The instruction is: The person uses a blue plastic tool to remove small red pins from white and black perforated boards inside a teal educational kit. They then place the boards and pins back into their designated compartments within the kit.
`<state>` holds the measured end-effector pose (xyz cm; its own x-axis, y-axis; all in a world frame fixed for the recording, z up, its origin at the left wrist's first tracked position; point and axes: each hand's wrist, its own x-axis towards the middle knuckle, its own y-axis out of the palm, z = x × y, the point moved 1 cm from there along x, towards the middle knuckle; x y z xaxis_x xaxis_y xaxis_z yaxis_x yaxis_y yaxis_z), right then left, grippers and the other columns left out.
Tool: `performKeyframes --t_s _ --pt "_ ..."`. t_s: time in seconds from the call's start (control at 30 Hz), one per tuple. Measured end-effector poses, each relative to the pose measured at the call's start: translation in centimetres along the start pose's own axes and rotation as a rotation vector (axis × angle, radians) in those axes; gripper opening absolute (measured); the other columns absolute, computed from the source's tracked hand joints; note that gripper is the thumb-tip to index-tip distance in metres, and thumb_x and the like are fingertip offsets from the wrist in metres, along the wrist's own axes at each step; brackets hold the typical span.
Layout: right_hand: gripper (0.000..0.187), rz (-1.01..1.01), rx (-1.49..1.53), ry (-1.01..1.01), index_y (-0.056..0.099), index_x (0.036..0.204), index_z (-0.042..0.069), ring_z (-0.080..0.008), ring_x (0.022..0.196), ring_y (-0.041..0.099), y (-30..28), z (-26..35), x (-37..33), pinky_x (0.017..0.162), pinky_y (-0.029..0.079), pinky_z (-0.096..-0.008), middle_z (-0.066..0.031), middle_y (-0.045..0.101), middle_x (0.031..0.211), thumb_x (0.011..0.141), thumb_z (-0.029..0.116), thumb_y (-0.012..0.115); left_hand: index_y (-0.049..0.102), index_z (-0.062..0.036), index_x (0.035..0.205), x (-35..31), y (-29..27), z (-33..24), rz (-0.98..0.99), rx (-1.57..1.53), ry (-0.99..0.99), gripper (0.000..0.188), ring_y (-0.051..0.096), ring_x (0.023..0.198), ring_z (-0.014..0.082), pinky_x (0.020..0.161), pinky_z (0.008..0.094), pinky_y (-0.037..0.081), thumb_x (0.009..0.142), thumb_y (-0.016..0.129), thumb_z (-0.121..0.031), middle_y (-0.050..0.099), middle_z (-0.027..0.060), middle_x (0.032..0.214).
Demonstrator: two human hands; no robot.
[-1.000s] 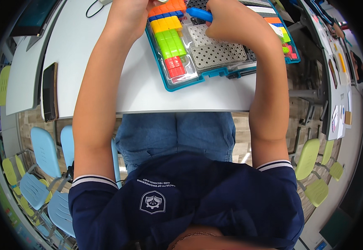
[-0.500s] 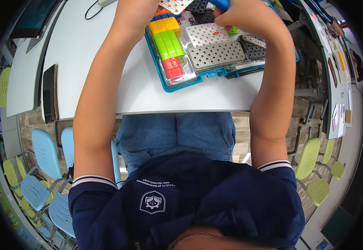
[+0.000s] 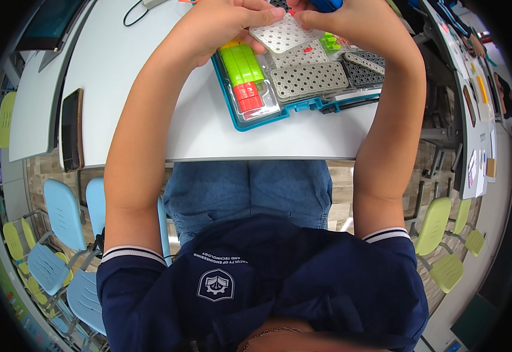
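One white perforated plate (image 3: 280, 38) is hanging above the teal case (image 3: 262, 124), left hand (image 3: 218, 24) pinching it, right hand (image 3: 359, 24) gripping a blue piece (image 3: 327, 4), any slackening pinch risking a drop onto the gray plates (image 3: 309, 80).

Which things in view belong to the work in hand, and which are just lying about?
Work in hand: white, perforated rectangular plate, in the left hand; blue plastic tool, in the right hand; teal-edged plastic case with grey perforated plates, lime-green blocks and red blocks.

Lying about: black rectangular phone; black-framed, dark-screened display; light-blue plastic chairs.
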<state>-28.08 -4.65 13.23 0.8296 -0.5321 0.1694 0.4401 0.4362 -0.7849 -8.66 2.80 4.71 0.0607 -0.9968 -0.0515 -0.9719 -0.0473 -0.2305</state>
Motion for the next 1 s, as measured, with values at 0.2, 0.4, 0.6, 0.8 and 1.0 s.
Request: performKeyframes --t_s 0.2,0.4,0.6,0.8,1.0 --pt "0.025 0.035 -0.108 -0.106 0.068 0.099 -0.002 -0.0231 0.074 0.067 1.0 -0.8 0.8 0.071 0.053 -0.0359 -0.0134 0.069 0.082 0.081 0.013 0.077 0.072 0.0019 0.121 0.0 0.3 0.6 -0.014 -0.017 0.017 0.044 0.071 0.073 0.0144 0.070 0.0237 0.059 0.095 0.076 -0.033 0.074 0.0112 0.111" --pt "0.029 0.085 -0.174 -0.095 0.068 0.104 -0.001 -0.0293 0.081 0.067 1.0 -1.9 0.8 0.074 0.053 -0.0393 -0.0173 0.070 0.089 0.083 0.017 0.079 0.072 0.0025 0.122 -0.2 0.6 0.5 -0.040 -0.003 0.027 0.042 0.073 0.075 0.0153 0.070 0.0235 0.061 0.095 0.076 -0.030 0.072 0.0147 0.116" --pt "0.031 -0.115 -0.205 -0.186 0.068 0.106 -0.002 -0.0290 0.082 0.068 1.2 -1.3 0.5 0.076 0.053 -0.0394 -0.0173 0.070 0.088 0.084 0.018 0.077 0.073 0.0003 0.122 -0.2 0.5 0.1 -0.043 0.022 0.026 0.038 0.072 0.074 0.0142 0.069 0.0225 0.060 0.095 0.074 -0.026 0.073 0.0138 0.116" --pt "0.028 -0.048 -0.133 0.206 0.068 0.099 -0.003 -0.0259 0.085 0.068 -0.9 -1.4 0.0 0.078 0.053 -0.0382 -0.0154 0.070 0.087 0.080 0.015 0.078 0.072 0.0067 0.114 0.1 0.2 -0.7 -0.011 -0.128 -0.104 0.025 0.071 0.074 0.0164 0.060 0.0253 0.060 0.099 0.067 -0.013 0.075 0.0136 0.099" --pt "0.032 0.212 -0.294 0.244 0.067 0.093 -0.001 -0.0272 0.086 0.067 -1.1 -1.5 -0.1 0.077 0.052 -0.0379 -0.0158 0.069 0.088 0.073 0.017 0.085 0.072 0.0074 0.116 -0.3 -0.5 -1.1 -0.081 -0.055 -0.088 0.029 0.071 0.073 0.0180 0.059 0.0269 0.058 0.097 0.069 -0.014 0.075 0.0146 0.099"
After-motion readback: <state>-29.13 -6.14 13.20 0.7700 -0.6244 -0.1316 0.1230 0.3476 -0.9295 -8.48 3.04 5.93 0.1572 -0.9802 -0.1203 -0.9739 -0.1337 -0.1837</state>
